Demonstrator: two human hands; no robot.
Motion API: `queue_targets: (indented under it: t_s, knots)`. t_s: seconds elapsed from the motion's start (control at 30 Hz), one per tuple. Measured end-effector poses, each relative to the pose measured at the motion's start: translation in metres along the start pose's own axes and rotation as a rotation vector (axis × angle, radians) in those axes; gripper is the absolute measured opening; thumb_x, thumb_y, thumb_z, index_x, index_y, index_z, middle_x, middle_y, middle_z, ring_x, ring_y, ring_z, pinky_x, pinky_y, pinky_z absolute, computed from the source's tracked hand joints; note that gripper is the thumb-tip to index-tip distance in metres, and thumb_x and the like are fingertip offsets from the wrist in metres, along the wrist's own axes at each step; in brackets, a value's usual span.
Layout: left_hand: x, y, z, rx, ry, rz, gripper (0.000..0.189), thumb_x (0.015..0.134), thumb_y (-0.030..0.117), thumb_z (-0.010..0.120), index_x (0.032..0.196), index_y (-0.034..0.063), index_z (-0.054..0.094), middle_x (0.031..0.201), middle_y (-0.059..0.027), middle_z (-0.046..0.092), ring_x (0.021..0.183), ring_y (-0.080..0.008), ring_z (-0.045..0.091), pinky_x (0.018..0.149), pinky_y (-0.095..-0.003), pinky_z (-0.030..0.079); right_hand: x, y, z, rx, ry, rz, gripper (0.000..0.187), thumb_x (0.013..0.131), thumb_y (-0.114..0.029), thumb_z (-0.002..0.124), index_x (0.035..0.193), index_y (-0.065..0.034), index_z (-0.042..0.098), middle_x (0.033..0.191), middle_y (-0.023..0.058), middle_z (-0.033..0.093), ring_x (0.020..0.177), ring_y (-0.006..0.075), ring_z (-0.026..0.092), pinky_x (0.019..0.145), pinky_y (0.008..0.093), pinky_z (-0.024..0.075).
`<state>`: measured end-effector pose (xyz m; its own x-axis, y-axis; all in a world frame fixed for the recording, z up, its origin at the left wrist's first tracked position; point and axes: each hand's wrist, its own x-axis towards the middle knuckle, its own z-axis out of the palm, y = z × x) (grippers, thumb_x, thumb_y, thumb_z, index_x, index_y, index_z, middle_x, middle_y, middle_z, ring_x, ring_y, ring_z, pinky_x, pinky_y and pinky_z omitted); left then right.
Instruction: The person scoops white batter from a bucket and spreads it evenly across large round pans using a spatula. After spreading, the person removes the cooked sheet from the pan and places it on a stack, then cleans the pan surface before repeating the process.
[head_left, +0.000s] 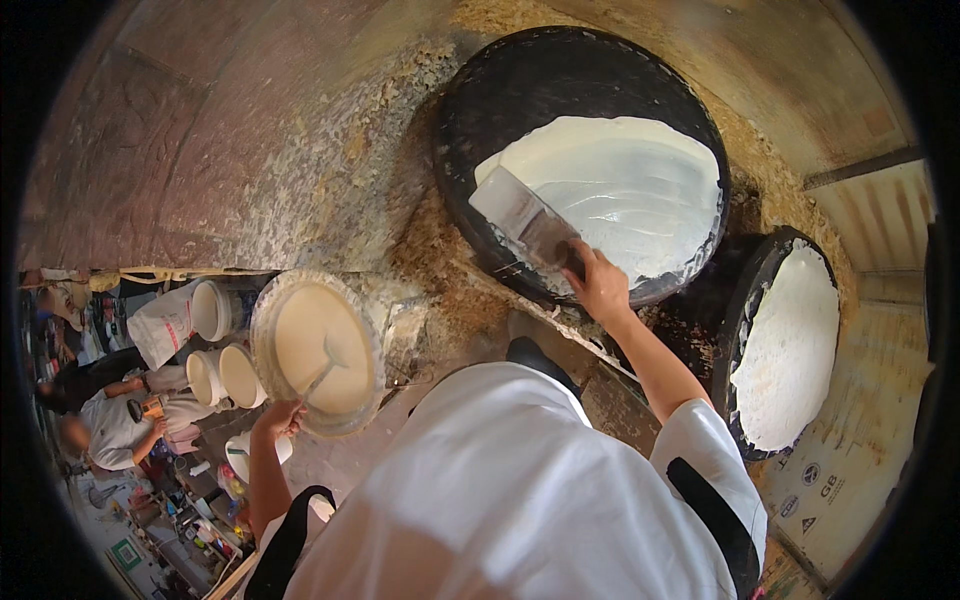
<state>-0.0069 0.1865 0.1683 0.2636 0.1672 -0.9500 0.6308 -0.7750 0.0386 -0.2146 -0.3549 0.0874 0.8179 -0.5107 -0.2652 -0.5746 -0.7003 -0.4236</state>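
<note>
My right hand (600, 281) grips the handle of a wide flat scraper (517, 210). Its blade rests at the left edge of a pale batter layer (622, 191) on a large round black griddle (540, 82). Ridged strokes mark the wet layer, and bare black surface shows along the far side. At the left, my left hand (281, 420) holds the handle of a ladle (319, 382). The ladle's end reaches into cream-coloured batter (315, 330) in a wide tub (264, 352); its tip is partly covered by the batter.
A second black griddle (724, 375) with a white layer (791, 345) stands at the right. Several white buckets (210, 311) and a white sack (161, 326) are beyond the tub. A person (120, 427) holding an orange device is at the far left. Crusted residue (360, 142) covers the wall.
</note>
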Motion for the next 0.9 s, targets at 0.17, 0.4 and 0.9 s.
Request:
queue_targets:
  t_s: [0.17,0.4,0.9]
  knots:
    - [0.001,0.008,-0.003,0.033,0.020,0.050,0.038,0.084,0.037,0.048,0.086,-0.0015,0.050,0.049,0.0010,0.036,0.039,-0.0091,0.034,0.036,-0.0237,0.025,0.028,0.086,-0.046,-0.002,0.626,-0.023,0.031,0.075,-0.025,0.057,0.105,-0.0167,0.051,0.086,0.0104,0.059,0.077,0.0317,0.057,0.061,0.0419,0.0453]
    - [0.010,0.010,0.000,0.085,0.053,0.086,0.026,0.082,0.027,0.052,0.067,0.0061,0.047,0.049,-0.0011,0.040,0.037,-0.0109,0.036,0.033,-0.0246,0.027,0.028,0.199,-0.077,0.907,0.613,0.554,0.040,0.072,-0.023,0.067,0.104,0.0005,0.057,0.070,0.0020,0.056,0.057,0.0089,0.049,0.052,0.0224,0.0402]
    - [0.006,0.047,0.001,0.666,0.568,0.456,0.033,0.075,0.028,0.060,0.094,0.0016,0.056,0.080,-0.0169,0.061,0.072,-0.0278,0.060,0.067,-0.0366,0.046,0.053,0.145,-0.077,0.091,0.557,0.169,0.038,0.072,-0.027,0.061,0.106,-0.0127,0.055,0.098,0.0090,0.060,0.087,0.0267,0.058,0.072,0.0347,0.0453]
